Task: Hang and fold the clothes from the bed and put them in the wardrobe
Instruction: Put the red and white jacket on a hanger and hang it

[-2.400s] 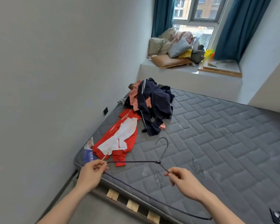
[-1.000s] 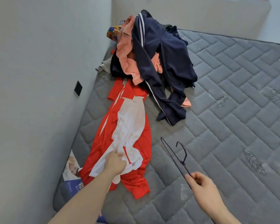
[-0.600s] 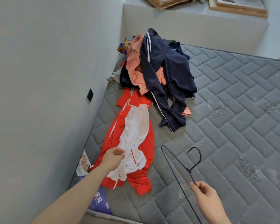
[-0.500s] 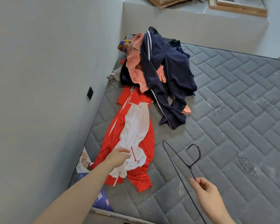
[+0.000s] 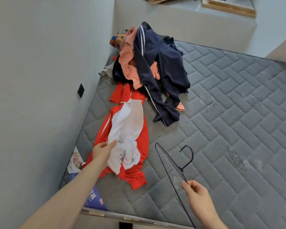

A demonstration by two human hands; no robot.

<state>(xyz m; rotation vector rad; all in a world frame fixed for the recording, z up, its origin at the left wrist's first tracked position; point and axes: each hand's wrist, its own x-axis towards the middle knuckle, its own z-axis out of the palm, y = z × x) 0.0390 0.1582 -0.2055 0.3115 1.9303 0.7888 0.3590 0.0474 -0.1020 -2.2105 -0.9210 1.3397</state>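
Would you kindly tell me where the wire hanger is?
The thin dark wire hanger is lower right, pinched by the right hand above the grey quilted mattress.

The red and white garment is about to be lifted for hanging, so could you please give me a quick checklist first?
1. Left hand grips the garment: ok.
2. Right hand holds the hanger: ok.
3. Hanger clear of fabric: ok.
4. Garment free of the navy pile: not ok, its top end lies at the pile's edge.
5. Collar located: cannot tell.
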